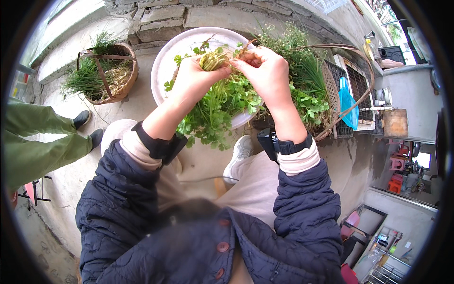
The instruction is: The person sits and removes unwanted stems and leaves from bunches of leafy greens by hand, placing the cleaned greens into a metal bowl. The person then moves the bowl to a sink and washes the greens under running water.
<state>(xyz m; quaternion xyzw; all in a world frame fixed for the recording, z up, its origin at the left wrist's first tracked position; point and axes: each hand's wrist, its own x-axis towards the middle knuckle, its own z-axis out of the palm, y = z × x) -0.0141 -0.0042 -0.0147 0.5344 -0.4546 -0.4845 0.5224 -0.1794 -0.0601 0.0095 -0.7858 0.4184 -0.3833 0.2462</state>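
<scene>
My left hand (pixel 194 76) is closed around a bunch of leafy green herbs (pixel 216 117), which look like coriander. The pale stem ends (pixel 212 61) stick out past my thumb, and the leaves hang down between my forearms. Close beside it, my right hand (pixel 264 67) pinches reddish-brown roots or wilted bits (pixel 248 52) at its fingertips. Both hands are above a round white basin (pixel 165 64), where a few loose sprigs show at the far side. My fingers partly hide what the right hand grips.
A large handled wicker basket (pixel 331 92) full of greens stands right of the basin. Against its right side is a blue plastic basket (pixel 347 104). To the left sits a smaller wicker basket (pixel 127 80) with grassy greens. A person in green trousers (pixel 42 142) stands at the left.
</scene>
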